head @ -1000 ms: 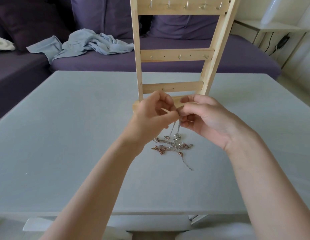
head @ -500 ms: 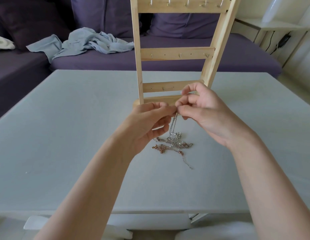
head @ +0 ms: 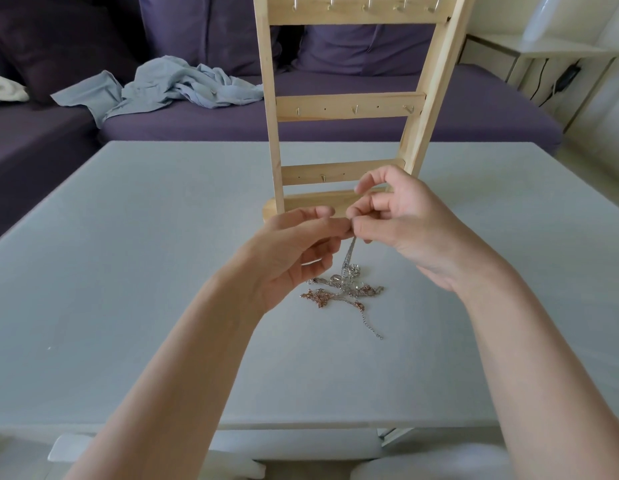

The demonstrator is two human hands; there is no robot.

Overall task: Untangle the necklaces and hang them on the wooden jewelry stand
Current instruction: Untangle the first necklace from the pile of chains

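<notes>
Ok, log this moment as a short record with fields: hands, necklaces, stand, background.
left hand: pinches a silver chain at its top
right hand: pinches the same chain beside the left fingertips
necklaces: tangled silver and rose-gold heap on the table, chain rising from it
stand: upright behind the hands, visible hooks bare
background: purple sofa with a crumpled blue cloth

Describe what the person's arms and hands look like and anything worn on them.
Both forearms are bare from the bottom edge of the view to the wrist: no sleeves show. The left hand and right hand wear no gloves. No rings, watch or bracelets are visible on the fingers or wrists. The fingernails look short and unpainted. No markings show on either arm.
</notes>
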